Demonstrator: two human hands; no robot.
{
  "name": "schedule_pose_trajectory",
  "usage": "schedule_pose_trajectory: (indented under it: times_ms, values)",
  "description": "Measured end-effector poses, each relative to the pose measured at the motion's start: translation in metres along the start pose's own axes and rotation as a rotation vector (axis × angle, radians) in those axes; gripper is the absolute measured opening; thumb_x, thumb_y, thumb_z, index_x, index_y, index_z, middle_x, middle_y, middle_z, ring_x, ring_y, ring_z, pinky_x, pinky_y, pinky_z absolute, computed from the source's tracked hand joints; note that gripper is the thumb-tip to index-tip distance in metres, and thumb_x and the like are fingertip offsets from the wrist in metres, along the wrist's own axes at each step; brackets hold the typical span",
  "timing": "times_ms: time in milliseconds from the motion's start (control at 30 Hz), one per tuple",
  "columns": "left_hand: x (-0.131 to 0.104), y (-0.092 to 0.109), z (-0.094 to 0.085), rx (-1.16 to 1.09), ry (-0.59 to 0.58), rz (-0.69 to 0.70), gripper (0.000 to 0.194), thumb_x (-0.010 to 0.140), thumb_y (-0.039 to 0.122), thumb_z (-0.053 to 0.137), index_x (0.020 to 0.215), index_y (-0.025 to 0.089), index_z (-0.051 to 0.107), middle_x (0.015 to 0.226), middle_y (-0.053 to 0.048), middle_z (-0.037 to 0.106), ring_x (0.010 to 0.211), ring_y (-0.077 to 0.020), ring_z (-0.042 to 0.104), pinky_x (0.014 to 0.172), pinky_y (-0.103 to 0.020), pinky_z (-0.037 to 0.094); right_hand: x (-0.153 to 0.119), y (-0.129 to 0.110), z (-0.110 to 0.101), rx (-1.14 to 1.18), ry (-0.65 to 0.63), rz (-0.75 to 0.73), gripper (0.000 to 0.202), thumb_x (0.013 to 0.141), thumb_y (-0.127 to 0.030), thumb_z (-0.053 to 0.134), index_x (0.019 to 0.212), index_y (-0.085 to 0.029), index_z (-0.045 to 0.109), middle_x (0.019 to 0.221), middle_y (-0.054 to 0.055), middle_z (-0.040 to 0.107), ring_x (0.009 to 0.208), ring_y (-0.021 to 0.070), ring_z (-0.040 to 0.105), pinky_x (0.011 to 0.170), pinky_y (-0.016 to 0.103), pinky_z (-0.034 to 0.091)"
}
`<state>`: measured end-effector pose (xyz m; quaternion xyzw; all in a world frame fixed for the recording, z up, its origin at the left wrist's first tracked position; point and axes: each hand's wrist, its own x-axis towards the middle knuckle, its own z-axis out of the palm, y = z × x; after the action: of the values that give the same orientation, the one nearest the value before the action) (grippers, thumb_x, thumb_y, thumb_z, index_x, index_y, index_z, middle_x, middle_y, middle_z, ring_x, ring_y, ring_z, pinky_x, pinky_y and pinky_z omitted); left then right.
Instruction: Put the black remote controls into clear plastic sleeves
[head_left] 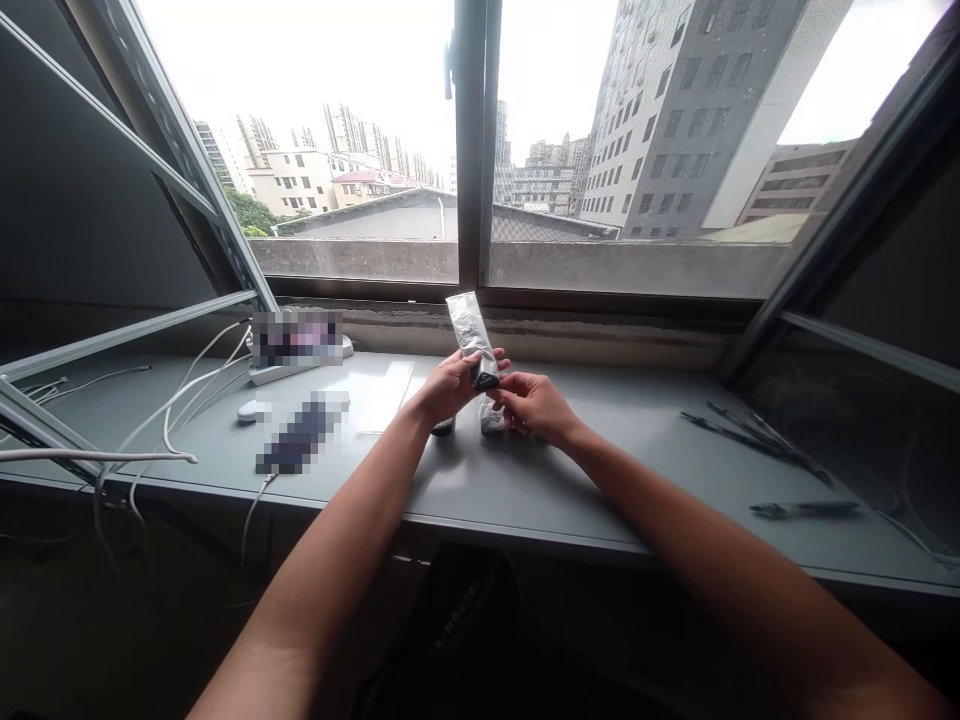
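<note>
The left hand [452, 380] is closed around a crumpled silver pouch [469, 328], fingers behind it and thumb in front. The pouch is held above the desk [555, 490], tilted, its pale flat end up toward the window and its dark end [486, 381] down between the two hands. The right hand [531, 402] has thumb and forefinger pinched together on the lower edge of the pouch, just beside the dark end, with its other fingers loosely curled

Below the pouch, a second silvery thing [492, 417] rests on the desk, partly hidden by the right hand. A small dark object [443, 427] lies just beneath the left wrist; too little of it shows to tell what it is

Farther left on the desk are a bright white sheet [384, 400], a small white oval thing [247, 411], a blurred-out dark item [300, 435] with a white cord [259, 500] at its lower end, and a white power strip [326, 362] under another blurred patch, with cables [171, 425] looping over the desk edge. On the right lie several thin dark items [757, 440] and a separate dark one [804, 510] nearer the front edge. Behind the desk, the window [360, 100] shows buildings [667, 130] outside
</note>
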<state>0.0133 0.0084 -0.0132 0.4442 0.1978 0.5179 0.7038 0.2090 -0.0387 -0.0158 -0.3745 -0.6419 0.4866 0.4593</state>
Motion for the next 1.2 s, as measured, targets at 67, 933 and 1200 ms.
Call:
schedule_pose_trajectory:
  times_ms: [67,933,1200]
  values:
    - [-0.0011,0.0014,-0.0001,-0.002,-0.007,0.013,0.020,0.103,0.022,0.071,0.123,0.016,0.072,0.143,-0.019,0.073,0.127,-0.0319,0.075,0.109,-0.048,0.060,0.0005,0.0013,0.0003,0.007,0.007,-0.018,0.046,0.081,-0.058,0.091,0.092,-0.018,0.071,0.079,0.004,0.074,0.051,0.0139,0.065,0.034,0.022,0.044]
    - [-0.0093,0.0021,0.0036,0.138,-0.223,-0.093,0.049,0.094,0.033,0.086,0.140,0.017,0.077,0.126,-0.020,0.080,0.094,-0.0263,0.079,0.088,-0.038,0.057,-0.0031,-0.0047,0.0024,-0.068,-0.023,-0.050,0.042,0.089,-0.060,0.084,0.096,-0.019,0.077,0.075,0.005,0.076,0.045,0.0131,0.059,0.037,0.025,0.045]
    - [-0.0054,0.0051,0.0019,0.067,-0.107,-0.094,0.043,0.097,0.032,0.081,0.135,0.013,0.079,0.126,-0.021,0.080,0.115,-0.0330,0.078,0.102,-0.041,0.058,-0.0012,-0.0002,-0.0012,-0.102,-0.034,-0.070,0.039,0.092,-0.057,0.078,0.089,-0.019,0.079,0.074,0.003,0.075,0.047,0.0107,0.055,0.041,0.023,0.042]
